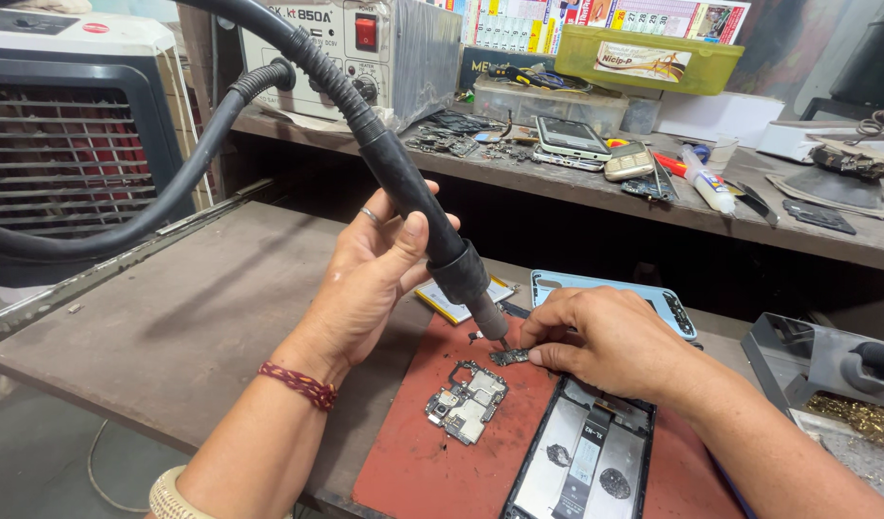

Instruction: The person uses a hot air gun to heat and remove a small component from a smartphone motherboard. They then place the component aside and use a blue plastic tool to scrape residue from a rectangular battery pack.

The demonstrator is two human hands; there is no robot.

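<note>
While the hot-air gun (413,207) is gripped in the left hand (374,274), a small circuit board (508,357) is pinched by right hand (596,336) fingers (543,356) on the red mat (413,461).

Two hands (365,274), one hot-air wand (413,207), two circuit boards (467,401), one red mat (413,461), one opened phone (581,461).
</note>
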